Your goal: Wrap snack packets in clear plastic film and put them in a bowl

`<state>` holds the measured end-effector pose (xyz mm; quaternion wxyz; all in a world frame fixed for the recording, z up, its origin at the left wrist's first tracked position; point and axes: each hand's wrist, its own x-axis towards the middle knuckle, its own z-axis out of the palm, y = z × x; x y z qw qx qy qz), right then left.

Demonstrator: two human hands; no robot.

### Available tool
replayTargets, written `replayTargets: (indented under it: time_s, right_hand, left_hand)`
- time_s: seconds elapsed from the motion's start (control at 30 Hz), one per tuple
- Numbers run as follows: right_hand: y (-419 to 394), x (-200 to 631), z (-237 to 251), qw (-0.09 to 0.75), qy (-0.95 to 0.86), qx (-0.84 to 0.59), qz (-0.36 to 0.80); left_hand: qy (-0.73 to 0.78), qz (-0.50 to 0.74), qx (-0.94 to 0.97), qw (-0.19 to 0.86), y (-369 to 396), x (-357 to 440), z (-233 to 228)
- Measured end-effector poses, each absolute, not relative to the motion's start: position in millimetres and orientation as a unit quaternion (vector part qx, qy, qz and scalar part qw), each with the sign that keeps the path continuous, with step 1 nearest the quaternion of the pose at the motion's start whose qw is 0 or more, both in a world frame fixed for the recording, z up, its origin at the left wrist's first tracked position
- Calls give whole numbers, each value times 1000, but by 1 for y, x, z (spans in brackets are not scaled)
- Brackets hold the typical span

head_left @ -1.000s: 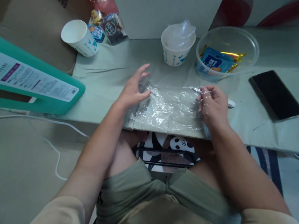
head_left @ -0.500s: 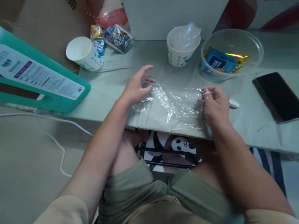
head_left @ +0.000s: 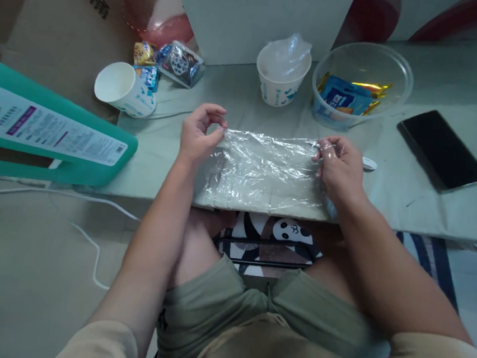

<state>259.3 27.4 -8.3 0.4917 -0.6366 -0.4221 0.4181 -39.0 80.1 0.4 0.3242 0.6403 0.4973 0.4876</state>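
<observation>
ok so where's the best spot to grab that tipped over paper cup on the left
Probably by its open rim. The paper cup lies on its side at the table's left edge, mouth facing left and toward the viewer, base pointing at the snack packets. The left hand, now pinching the plastic film, is nearest; coming from above, fingers across the side wall near the rim, should suit its round shape.

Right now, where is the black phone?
In the head view, the black phone lies flat on the table, far right, beyond the clear bowl.
</observation>
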Motion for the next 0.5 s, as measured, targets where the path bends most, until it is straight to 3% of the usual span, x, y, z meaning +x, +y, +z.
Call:
replayTargets:
  time_s: [0.1,0.23,0.5]
  right_hand:
    - [28,262,-11,496,-431,-636,404]
    - [30,266,-17,498,-465,-640,354]
    - [26,271,-11,452,-561,-616,319]
  left_hand:
    - [486,520,626,320,65,-55,11]
    - [471,476,629,395,41,-78,26]
    - [421,209,732,493,14,-98,54]
